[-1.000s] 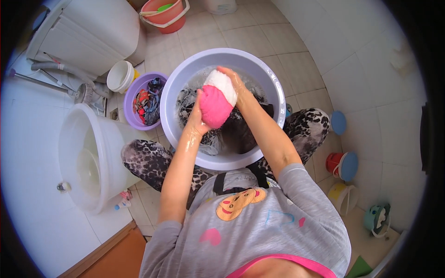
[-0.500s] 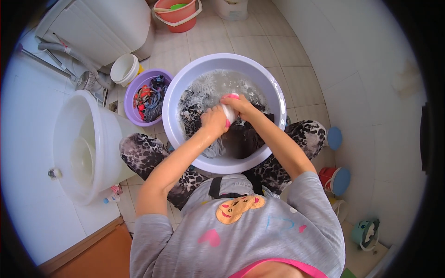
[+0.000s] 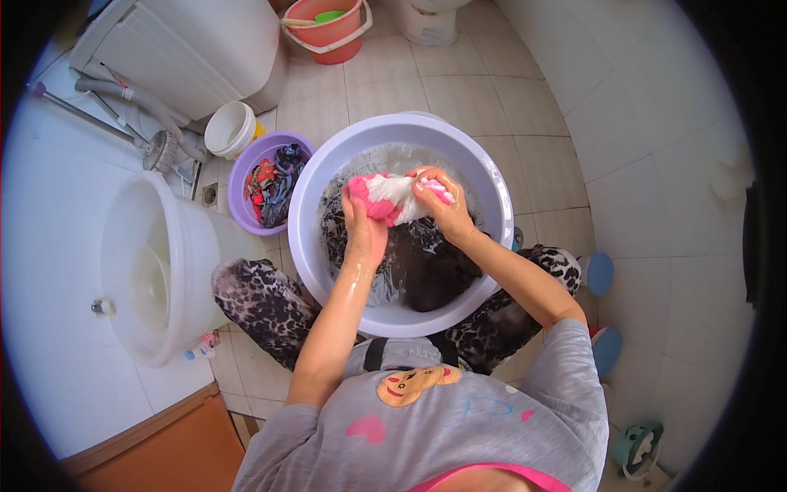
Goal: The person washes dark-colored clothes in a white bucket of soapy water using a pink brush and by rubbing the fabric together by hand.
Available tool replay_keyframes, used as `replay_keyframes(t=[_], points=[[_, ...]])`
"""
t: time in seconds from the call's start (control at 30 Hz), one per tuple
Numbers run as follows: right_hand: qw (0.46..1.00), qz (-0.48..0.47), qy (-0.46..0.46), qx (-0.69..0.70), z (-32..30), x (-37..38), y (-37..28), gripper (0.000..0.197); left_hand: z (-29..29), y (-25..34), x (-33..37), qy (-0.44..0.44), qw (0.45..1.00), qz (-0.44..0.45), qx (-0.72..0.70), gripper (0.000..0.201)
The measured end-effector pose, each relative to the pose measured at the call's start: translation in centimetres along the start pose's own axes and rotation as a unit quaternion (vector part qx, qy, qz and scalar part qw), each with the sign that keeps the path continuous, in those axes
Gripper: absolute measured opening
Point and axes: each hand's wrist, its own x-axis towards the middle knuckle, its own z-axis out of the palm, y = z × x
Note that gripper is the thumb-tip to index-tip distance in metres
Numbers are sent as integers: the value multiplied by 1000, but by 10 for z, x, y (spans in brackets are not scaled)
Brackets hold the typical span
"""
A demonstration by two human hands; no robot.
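Note:
A wet, bunched pink-and-white cloth (image 3: 398, 197) stretches between my hands above a big pale-lavender basin (image 3: 300, 225). My left hand (image 3: 365, 230) holds its pink left end, fingers pointing up and partly behind the fabric. At the other end my right hand (image 3: 444, 205) has its fingers wrapped round the white and pink folds. Below, grey suds (image 3: 398, 157) fill the far part of the basin. Dark clothes (image 3: 434, 266) lie soaking in the near part, some with a black-and-white pattern. Both forearms look wet.
Left of the basin stand a small purple tub (image 3: 238, 197) with red and dark clothes, a white bucket (image 3: 231, 129) and a large translucent tub (image 3: 176, 271). A coral bucket (image 3: 332, 37) sits on the far tiles. Blue-lidded containers (image 3: 601, 274) line the right wall.
My hands have moved apart and lifted from the suds. The cloth, bunched between them before, is now spread out lengthwise. The view has shifted slightly.

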Motion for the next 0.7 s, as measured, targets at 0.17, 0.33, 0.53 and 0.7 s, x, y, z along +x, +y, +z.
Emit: replay_keyframes(t=[0.17,0.33,0.53,0.7], points=[[986,64,41,148,4,4,8,15,13,-6,14,-12,999,-23,41,43],[870,265,116,399,3,7,-4,22,43,5,11,3,994,53,99,45],[818,359,64,446,5,11,-6,18,63,22,1,-209,829,280,438,38],[795,395,-1,460,5,7,2,12,82,34,-5,-439,649,350,514,26]])
